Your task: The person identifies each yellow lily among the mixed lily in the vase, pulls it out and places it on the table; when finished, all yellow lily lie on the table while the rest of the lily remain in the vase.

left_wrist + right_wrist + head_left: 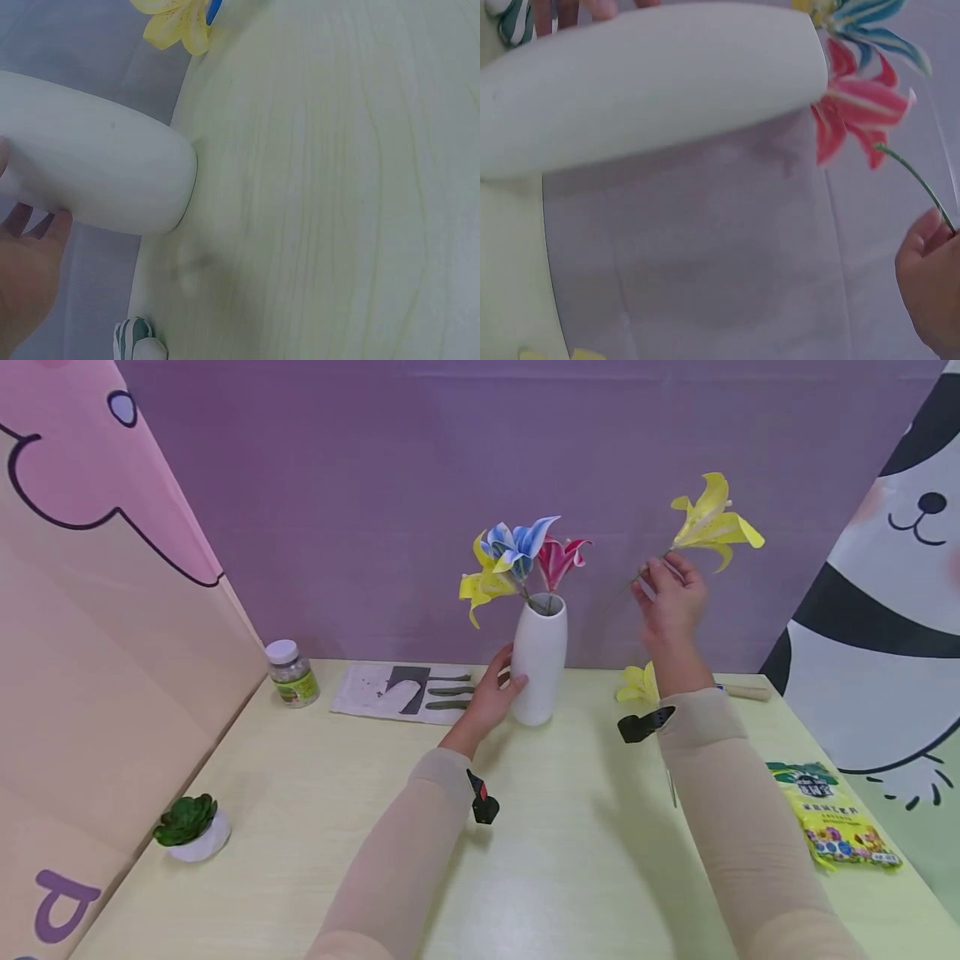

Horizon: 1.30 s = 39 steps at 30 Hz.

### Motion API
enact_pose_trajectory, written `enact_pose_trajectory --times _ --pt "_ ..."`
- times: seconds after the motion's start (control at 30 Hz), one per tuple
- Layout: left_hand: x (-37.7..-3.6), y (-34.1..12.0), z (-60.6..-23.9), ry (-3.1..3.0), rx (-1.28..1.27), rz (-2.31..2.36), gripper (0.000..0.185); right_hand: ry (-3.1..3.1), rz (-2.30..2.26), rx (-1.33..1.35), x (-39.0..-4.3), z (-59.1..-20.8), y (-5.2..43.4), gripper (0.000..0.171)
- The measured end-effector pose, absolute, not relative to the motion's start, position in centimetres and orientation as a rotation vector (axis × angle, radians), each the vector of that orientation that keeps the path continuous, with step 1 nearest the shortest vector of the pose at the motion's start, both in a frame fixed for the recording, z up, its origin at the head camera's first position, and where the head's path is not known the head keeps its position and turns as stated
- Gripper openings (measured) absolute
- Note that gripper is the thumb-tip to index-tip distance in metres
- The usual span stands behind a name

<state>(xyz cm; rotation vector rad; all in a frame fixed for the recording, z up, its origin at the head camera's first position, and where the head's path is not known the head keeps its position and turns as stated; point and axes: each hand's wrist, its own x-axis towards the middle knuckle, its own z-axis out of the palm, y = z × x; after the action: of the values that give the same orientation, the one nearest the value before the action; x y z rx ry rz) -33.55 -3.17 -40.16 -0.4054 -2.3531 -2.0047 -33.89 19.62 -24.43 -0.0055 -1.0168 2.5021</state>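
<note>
Left hand (pixel 491 695): we grip the white vase (pixel 538 668), left side.
Right hand (pixel 672 599): raised right of the vase, pinching our yellow lily (pixel 712 522) by its stem.
Vase contents: blue lily (pixel 517 545), pink lily (pixel 558 560), second yellow lily (pixel 483 585).

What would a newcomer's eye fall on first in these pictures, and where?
Probably the white vase near the back of the table, holding yellow, blue and red flowers. Next, the yellow flower held up in the right grip, right of the vase. The large panda picture at far right may also stand out.
</note>
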Motion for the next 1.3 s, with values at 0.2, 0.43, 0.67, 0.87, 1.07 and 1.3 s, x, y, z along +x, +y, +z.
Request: enact_pose_trajectory --times 0.2,0.43,0.67,0.87,1.07,1.3 --pt "-33.8 -3.0 -40.3 -2.351 -0.420 -1.999 0.064 -1.270 2.600 0.108 -32.0 -25.6 22.9 0.018" --pt "-33.6 -3.1 -40.3 -2.323 -0.450 -2.003 0.063 -1.740 2.513 0.171 -30.3 -28.7 25.5 0.016" --pt "-33.9 -3.2 -40.3 -2.337 -0.429 -2.012 0.064 -1.935 2.547 0.219 -29.8 -32.3 27.1 0.014" --pt "-33.9 -3.2 -40.2 -2.350 -0.416 -2.002 0.065 -2.122 2.551 0.182 -30.3 -34.8 27.4 0.013" --pt "-33.8 -3.3 -40.2 -2.347 -0.418 -2.002 0.065 -2.257 2.499 0.087 -31.0 -37.4 27.2 0.013" --pt "-33.7 -3.2 -40.2 -2.344 -0.411 -2.016 0.064 -2.392 2.429 0.071 -31.0 -39.9 26.2 0.013"
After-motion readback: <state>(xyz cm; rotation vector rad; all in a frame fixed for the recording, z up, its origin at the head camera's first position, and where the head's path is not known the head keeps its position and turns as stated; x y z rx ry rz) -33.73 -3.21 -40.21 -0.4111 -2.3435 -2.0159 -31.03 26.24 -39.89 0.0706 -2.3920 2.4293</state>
